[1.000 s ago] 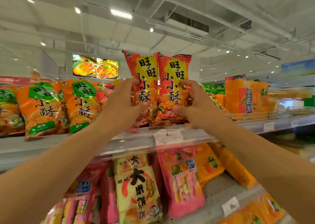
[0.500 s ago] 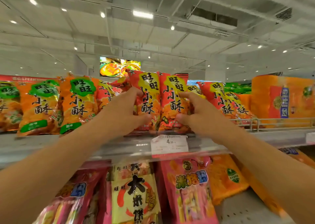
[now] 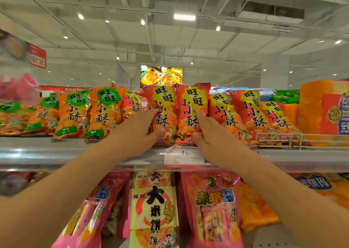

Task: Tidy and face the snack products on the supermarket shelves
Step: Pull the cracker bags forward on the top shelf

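Both hands pinch red snack bags at the top shelf's front edge: left hand (image 3: 140,132) holds the left bag (image 3: 164,104), right hand (image 3: 211,136) its neighbour (image 3: 190,106), upright, labels outward, likely for facing

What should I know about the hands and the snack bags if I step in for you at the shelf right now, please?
Left hand: grip on the left red bag, thumb in front.
Right hand: grip on the right red bag.
Both bags stand upright, side by side, labels forward, at the top shelf's front edge above the price tag.
Done: this pair looks faced.
Left: let go, then straighten the leaning red bags to the right and the orange green-label bags to the left; the pink packs below look tilted too.
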`<action>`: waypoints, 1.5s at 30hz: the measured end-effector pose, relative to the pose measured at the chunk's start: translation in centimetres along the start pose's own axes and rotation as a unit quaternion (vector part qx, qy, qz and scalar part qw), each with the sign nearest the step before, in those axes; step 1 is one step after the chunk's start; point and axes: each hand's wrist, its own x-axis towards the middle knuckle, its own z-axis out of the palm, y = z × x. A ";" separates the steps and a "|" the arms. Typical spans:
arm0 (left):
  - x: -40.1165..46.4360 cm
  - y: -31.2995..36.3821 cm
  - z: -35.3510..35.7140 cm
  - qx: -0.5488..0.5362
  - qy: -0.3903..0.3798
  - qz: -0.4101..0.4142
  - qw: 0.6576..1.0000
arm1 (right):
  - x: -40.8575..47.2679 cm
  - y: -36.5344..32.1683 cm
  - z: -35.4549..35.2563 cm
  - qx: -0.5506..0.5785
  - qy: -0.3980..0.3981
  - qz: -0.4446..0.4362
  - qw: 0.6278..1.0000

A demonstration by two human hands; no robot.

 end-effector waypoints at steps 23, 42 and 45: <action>-22.6 -15.1 -10.1 0.271 0.035 -0.208 0.939 | 0.7 -23.1 9.1 0.091 0.058 -0.331 0.937; -35.4 -39.3 -23.8 0.227 0.035 -0.219 0.948 | 9.1 -48.0 20.5 -0.120 0.066 -0.187 0.973; -34.0 -43.1 -24.3 0.206 0.033 -0.227 0.951 | 10.7 -51.3 20.0 -0.075 0.081 -0.227 0.968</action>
